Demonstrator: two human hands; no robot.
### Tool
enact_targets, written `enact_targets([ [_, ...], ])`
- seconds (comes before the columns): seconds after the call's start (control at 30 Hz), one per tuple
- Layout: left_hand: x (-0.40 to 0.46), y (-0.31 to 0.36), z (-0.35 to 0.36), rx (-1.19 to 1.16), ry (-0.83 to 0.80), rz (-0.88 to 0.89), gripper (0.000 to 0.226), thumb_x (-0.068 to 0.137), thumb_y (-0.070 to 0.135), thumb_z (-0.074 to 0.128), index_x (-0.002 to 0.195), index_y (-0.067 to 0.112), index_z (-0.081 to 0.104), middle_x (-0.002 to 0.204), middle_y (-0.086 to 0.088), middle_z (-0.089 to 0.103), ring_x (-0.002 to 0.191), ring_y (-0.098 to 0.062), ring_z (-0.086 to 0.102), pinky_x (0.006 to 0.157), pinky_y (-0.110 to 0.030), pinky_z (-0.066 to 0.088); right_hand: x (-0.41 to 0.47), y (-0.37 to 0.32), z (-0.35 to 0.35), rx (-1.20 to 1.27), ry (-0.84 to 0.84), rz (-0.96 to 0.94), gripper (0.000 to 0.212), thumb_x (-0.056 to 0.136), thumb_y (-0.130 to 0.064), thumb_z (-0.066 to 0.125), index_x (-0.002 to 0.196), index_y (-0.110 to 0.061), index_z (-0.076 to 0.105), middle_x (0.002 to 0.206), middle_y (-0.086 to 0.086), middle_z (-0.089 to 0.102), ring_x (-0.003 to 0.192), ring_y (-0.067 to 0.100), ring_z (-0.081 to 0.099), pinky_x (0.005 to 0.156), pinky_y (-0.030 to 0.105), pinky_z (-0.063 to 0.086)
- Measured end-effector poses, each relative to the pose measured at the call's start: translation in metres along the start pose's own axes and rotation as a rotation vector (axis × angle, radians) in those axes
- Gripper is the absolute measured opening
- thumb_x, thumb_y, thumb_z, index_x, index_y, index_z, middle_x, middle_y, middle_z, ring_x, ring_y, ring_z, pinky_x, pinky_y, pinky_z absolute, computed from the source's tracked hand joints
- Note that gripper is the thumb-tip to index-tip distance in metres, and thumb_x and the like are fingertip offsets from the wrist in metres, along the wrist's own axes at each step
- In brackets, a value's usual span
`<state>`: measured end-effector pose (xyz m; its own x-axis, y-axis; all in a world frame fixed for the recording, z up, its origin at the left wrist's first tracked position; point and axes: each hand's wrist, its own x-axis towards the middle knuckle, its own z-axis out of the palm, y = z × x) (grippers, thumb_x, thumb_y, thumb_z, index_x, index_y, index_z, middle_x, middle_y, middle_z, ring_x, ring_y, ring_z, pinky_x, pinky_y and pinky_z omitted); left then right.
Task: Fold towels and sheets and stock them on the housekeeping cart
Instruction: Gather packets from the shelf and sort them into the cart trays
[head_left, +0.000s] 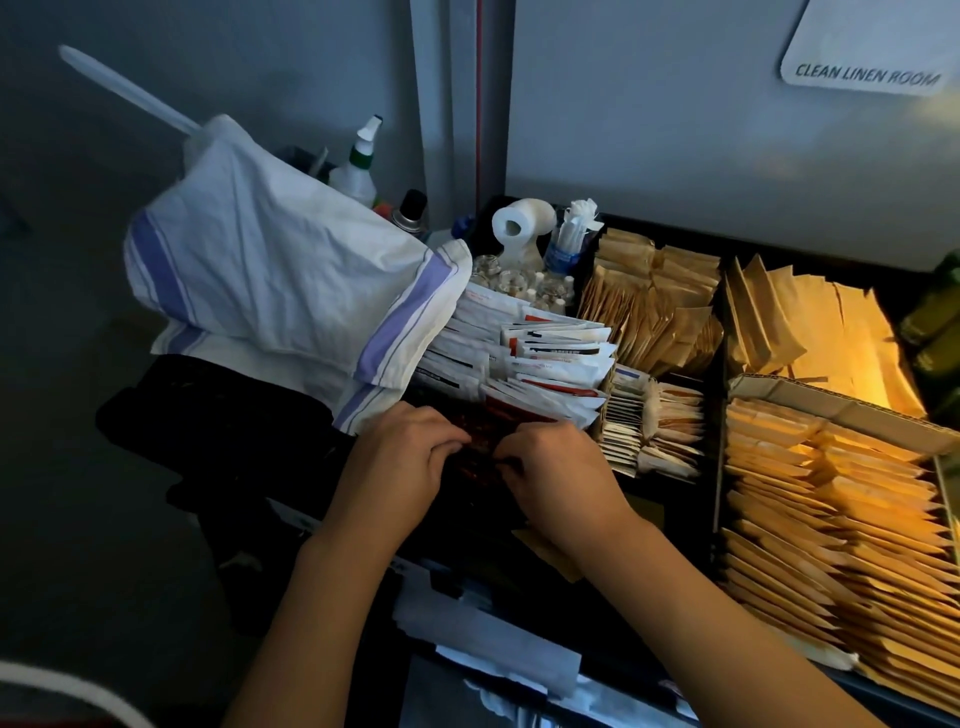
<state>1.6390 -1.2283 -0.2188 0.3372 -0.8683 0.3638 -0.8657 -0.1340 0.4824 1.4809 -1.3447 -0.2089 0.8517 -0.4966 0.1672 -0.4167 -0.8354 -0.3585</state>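
**Both hands in dark packets at cart tray's near-left corner**

Landmark: cardboard box at the near right of the cart top tray.

Cardboard box: packed with rows of tan paper sachets, too many to count. Compartment behind the box: loose tan envelopes leaning, count unclear. Left of that, back-centre compartment: more small tan sachets, dense. Directly left of the box: narrow slot with small white and tan sachets stacked on edge. Further left: white packets with red and black print, fanned, many.

Back of tray, far left of the box: 1 toilet roll, 1 cup of white-wrapped sticks, several small clear bottles, count unclear. Beyond them, off the tray: 1 spray bottle, 1 black-capped can.

Towels: white striped towels with purple bands, folded, at least 2 stacked, lying on the cart's left end, well left of the box, overlapping the white packets' edge. Dark cloth under them.

Hands: left hand and right hand side by side, left of the box, fingers curled into dark reddish packets. Each grip narrow, pinching those packets. Neither touches a towel.

Door sign above the box reads "CLEAN LINEN ROOM".
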Motion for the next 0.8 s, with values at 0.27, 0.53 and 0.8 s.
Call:
enact_targets([
  [0.27,-0.007,0.007,-0.011,-0.090,0.075,-0.011,0.015,0.090,0.007,0.076,0.102,0.015,0.082,0.099,0.008,0.073,0.093,-0.011,0.066,0.086,-0.034,0.056,-0.019,0.012,-0.028,0.066,0.055,0.037,0.020,0.086,-0.026,0.080,0.107,-0.025,0.080,0.097,-0.008,0.074,0.088,0.015,0.066,0.079,0.034,0.055],
  [0.53,-0.016,0.039,-0.003,-0.158,-0.001,0.132,0.018,0.089,0.007,0.077,0.103,0.019,0.081,0.099,0.014,0.070,0.097,-0.006,0.063,0.085,-0.031,0.055,-0.060,0.033,-0.056,0.125,-0.052,0.118,0.024,0.085,-0.022,0.081,0.109,-0.028,0.080,0.095,-0.016,0.071,0.083,0.003,0.064,0.077,0.028,0.056],
  [0.8,-0.022,0.067,0.025,-0.210,-0.143,0.166,0.027,0.086,0.004,0.079,0.108,0.019,0.079,0.101,0.014,0.067,0.098,-0.005,0.061,0.083,-0.028,0.055,-0.080,0.046,-0.051,0.052,-0.225,0.153,0.019,0.085,-0.042,0.076,0.100,-0.033,0.070,0.096,-0.016,0.068,0.086,0.004,0.061,0.076,0.029,0.055],
])
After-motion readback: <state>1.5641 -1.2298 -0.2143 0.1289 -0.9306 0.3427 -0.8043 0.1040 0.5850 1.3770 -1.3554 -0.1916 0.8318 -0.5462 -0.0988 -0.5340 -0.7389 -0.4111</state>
